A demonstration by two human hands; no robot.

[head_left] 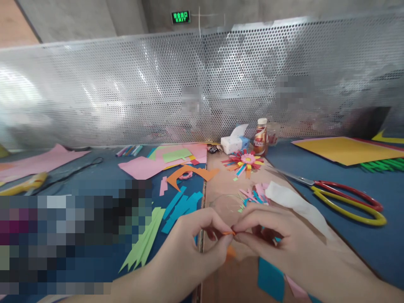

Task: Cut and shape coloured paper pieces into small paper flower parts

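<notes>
My left hand point(205, 240) and my right hand point(268, 231) meet above the brown board, fingertips pinched close together. Between them is a small orange paper piece point(229, 233), mostly covered by the fingers. Below my right hand lies a blue paper piece point(271, 280) with a bit of pink paper point(296, 288) beside it. Just beyond the hands sits a pile of thin pink and blue paper strips point(254, 194). A white tissue point(293, 204) stretches out behind my right hand. Farther back rests a multicoloured paper flower point(246, 160) with a pink centre.
Scissors with red and yellow handles point(350, 202) lie at right, near yellow paper sheets point(341, 150). Blue strips point(183, 208), green strips point(143, 242) and an orange cutout point(179, 174) lie left. A tissue pack point(233, 144) and bottle point(260, 136) stand before a perforated metal screen point(126, 92).
</notes>
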